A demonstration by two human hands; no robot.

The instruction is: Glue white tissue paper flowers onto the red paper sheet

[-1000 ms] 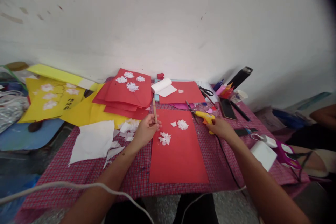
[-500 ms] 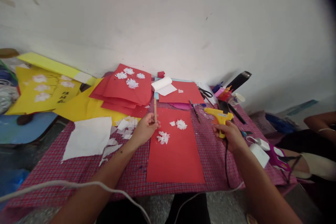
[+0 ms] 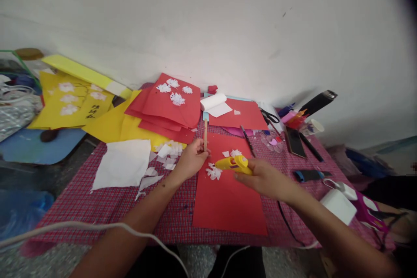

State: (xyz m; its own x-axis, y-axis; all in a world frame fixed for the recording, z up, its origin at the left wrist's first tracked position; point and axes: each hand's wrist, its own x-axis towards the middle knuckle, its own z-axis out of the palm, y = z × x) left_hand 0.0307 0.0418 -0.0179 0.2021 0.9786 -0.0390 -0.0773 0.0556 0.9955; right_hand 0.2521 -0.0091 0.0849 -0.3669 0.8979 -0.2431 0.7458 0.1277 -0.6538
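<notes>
My right hand (image 3: 257, 177) grips a yellow hot glue gun (image 3: 234, 163) above the red sheet (image 3: 230, 208). The gun's tip points left, close over a cluster of crumpled white paper petals (image 3: 213, 173). A second white paper cluster (image 3: 236, 153) shows partly behind the gun, beside a small white paper square (image 3: 226, 154). My left hand (image 3: 195, 157) is closed on a thin wooden stick (image 3: 205, 135), held upright at the sheet's left edge. Whatever is at the stick's lower end is hidden by my fingers.
To the left lie a white tissue sheet (image 3: 122, 165) and several torn paper squares (image 3: 169, 152). Red cards with white flowers (image 3: 163, 110) are stacked behind. A phone (image 3: 296, 142), scissors (image 3: 269, 116) and a blue-black cutter (image 3: 311, 176) lie right. A white cable (image 3: 107, 226) crosses in front.
My right hand has carried the glue gun leftward from the sheet's right side to the nearer paper cluster. My left hand still holds the stick. The view has shifted slightly.
</notes>
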